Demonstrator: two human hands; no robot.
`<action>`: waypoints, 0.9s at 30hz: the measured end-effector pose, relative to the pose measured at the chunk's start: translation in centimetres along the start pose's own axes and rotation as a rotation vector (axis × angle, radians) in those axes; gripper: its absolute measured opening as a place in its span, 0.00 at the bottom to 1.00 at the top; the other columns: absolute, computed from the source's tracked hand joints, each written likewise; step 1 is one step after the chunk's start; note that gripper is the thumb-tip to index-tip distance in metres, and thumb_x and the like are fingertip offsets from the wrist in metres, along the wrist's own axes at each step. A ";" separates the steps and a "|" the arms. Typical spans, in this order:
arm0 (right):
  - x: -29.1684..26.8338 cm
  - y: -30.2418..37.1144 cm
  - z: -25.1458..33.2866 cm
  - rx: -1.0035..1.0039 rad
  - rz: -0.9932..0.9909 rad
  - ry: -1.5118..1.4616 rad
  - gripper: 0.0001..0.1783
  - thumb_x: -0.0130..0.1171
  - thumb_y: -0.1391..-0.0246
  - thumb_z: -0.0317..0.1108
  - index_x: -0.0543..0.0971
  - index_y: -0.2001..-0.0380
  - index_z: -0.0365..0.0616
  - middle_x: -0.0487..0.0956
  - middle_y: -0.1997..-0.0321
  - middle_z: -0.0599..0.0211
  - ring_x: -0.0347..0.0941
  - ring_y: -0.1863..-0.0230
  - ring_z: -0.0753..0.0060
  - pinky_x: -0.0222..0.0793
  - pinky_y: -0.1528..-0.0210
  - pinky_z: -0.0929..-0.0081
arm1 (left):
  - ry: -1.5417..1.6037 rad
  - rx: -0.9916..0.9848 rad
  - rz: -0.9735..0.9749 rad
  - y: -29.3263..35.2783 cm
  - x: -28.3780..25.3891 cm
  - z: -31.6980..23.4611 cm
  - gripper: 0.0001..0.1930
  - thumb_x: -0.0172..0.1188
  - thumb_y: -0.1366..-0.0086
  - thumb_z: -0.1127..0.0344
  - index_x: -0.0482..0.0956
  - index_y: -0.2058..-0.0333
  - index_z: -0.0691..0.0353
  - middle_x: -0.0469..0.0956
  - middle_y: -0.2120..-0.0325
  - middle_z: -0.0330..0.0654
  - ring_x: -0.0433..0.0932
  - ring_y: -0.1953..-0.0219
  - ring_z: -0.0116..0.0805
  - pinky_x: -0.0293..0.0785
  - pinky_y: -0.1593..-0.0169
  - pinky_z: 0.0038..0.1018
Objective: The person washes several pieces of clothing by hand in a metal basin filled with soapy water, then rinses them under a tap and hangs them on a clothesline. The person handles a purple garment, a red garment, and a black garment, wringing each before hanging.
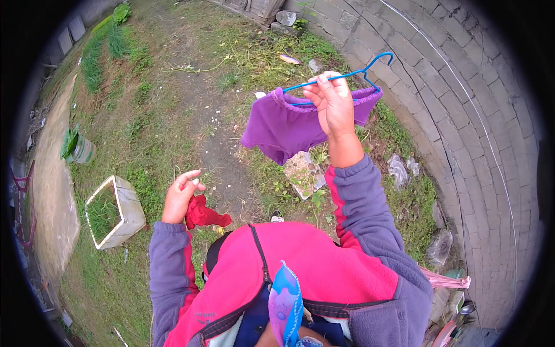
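My right hand (332, 107) is raised in front, with its fingers pinched on the bar of a blue clothes hanger (370, 69). From the hanger hangs a pair of purple underpants (287, 124), its gathered waistband spread along the wire and its far side partly behind my hand. Lower and to the left, my left hand (180, 198) is closed round a bunched red cloth (203, 214). The cloth droops below the palm, and its exact kind is not plain. A gap of bare ground and grass separates the two hands.
A grey block wall (462, 115) curves along the right, with a thin white line (462, 81) strung across it. On the left stand a white planter box (128, 211) and a small bucket (84, 150). Clear plastic bags (398, 172) lie by the wall.
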State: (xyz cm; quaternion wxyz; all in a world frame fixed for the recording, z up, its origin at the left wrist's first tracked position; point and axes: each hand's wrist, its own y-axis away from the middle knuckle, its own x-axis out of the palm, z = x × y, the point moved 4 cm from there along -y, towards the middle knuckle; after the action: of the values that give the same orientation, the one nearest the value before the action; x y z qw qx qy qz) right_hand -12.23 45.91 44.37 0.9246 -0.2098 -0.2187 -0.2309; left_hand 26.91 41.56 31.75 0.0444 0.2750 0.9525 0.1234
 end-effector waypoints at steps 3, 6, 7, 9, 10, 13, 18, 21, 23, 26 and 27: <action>-4.5 -2.7 3.8 -0.050 -0.071 -0.082 0.05 0.56 0.37 0.31 0.71 0.61 0.45 0.78 0.64 0.64 0.80 0.63 0.66 0.81 0.59 0.70 | -0.044 -0.028 0.053 -1.7 2.3 0.3 0.18 0.57 0.31 0.63 0.73 0.44 0.60 0.81 0.67 0.38 0.70 0.72 0.16 0.67 0.68 0.17; -10.1 -4.3 5.3 -0.025 -0.249 -0.098 0.05 0.57 0.37 0.31 0.71 0.61 0.45 0.78 0.64 0.63 0.80 0.62 0.65 0.81 0.59 0.70 | 0.027 -0.031 0.149 -3.3 4.5 0.7 0.18 0.57 0.31 0.62 0.74 0.45 0.60 0.81 0.67 0.37 0.69 0.73 0.16 0.67 0.68 0.17; -12.0 -4.6 5.5 -0.017 -0.318 -0.089 0.05 0.57 0.38 0.31 0.71 0.61 0.45 0.78 0.64 0.63 0.80 0.62 0.64 0.81 0.59 0.70 | 0.001 -0.008 0.156 -3.9 5.1 0.7 0.18 0.57 0.31 0.63 0.74 0.45 0.60 0.80 0.68 0.37 0.69 0.74 0.16 0.67 0.68 0.17; -15.0 -5.1 5.9 -0.033 -0.319 -0.047 0.06 0.57 0.38 0.30 0.71 0.62 0.45 0.78 0.64 0.63 0.80 0.61 0.64 0.81 0.59 0.70 | -0.009 -0.019 0.170 -4.9 6.2 0.9 0.18 0.56 0.31 0.63 0.74 0.45 0.60 0.80 0.69 0.36 0.69 0.75 0.16 0.67 0.69 0.17; -16.5 -5.0 6.1 -0.029 -0.371 -0.026 0.06 0.57 0.38 0.30 0.71 0.62 0.45 0.78 0.64 0.63 0.80 0.61 0.64 0.81 0.59 0.70 | -0.013 -0.031 0.182 -5.3 6.7 1.0 0.18 0.56 0.31 0.63 0.74 0.45 0.60 0.80 0.69 0.36 0.69 0.75 0.16 0.67 0.69 0.18; -19.1 -4.8 6.7 -0.042 -0.368 0.034 0.06 0.58 0.38 0.30 0.71 0.62 0.45 0.79 0.65 0.63 0.80 0.63 0.66 0.82 0.60 0.70 | -0.025 -0.032 0.219 -6.5 8.1 1.5 0.17 0.54 0.29 0.63 0.73 0.45 0.60 0.79 0.70 0.38 0.71 0.75 0.18 0.68 0.70 0.17; -19.9 -4.9 9.3 -0.112 -0.315 0.108 0.06 0.58 0.38 0.31 0.72 0.62 0.44 0.79 0.65 0.63 0.80 0.64 0.67 0.81 0.61 0.71 | -0.015 -0.077 0.258 -7.8 9.9 2.3 0.17 0.53 0.30 0.63 0.73 0.45 0.61 0.79 0.71 0.38 0.72 0.75 0.19 0.69 0.69 0.18; -20.0 -5.1 10.0 -0.144 -0.251 0.096 0.06 0.58 0.38 0.31 0.72 0.61 0.44 0.79 0.64 0.63 0.80 0.64 0.67 0.81 0.61 0.70 | -0.039 -0.085 0.277 -8.4 10.9 2.4 0.17 0.53 0.30 0.63 0.74 0.45 0.60 0.79 0.71 0.38 0.73 0.74 0.20 0.69 0.69 0.18; -20.8 -4.9 9.1 -0.078 -0.335 0.108 0.06 0.58 0.38 0.31 0.72 0.61 0.44 0.79 0.64 0.62 0.80 0.64 0.66 0.81 0.61 0.70 | -0.068 -0.084 0.271 -8.7 11.4 2.3 0.17 0.54 0.30 0.63 0.74 0.45 0.60 0.79 0.71 0.38 0.73 0.73 0.21 0.69 0.69 0.18; -22.0 -4.2 6.4 -0.018 -0.389 0.072 0.07 0.58 0.38 0.30 0.72 0.60 0.43 0.79 0.64 0.61 0.81 0.63 0.65 0.81 0.60 0.71 | -0.030 -0.069 0.294 -8.9 11.7 2.2 0.17 0.55 0.30 0.63 0.73 0.45 0.62 0.79 0.71 0.37 0.70 0.74 0.18 0.68 0.67 0.18; -22.5 -3.9 5.4 0.013 -0.420 0.064 0.07 0.58 0.39 0.30 0.72 0.60 0.43 0.79 0.64 0.61 0.81 0.62 0.64 0.81 0.60 0.71 | -0.025 -0.082 0.285 -8.9 11.5 2.3 0.17 0.55 0.30 0.63 0.74 0.45 0.62 0.79 0.71 0.37 0.70 0.74 0.18 0.68 0.67 0.18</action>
State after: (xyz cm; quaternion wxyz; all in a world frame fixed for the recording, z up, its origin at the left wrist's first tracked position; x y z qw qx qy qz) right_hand -33.81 52.97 38.59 0.8640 -0.1464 -0.2295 -0.4235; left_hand 12.94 40.93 27.07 0.0493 0.4068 0.8974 0.1638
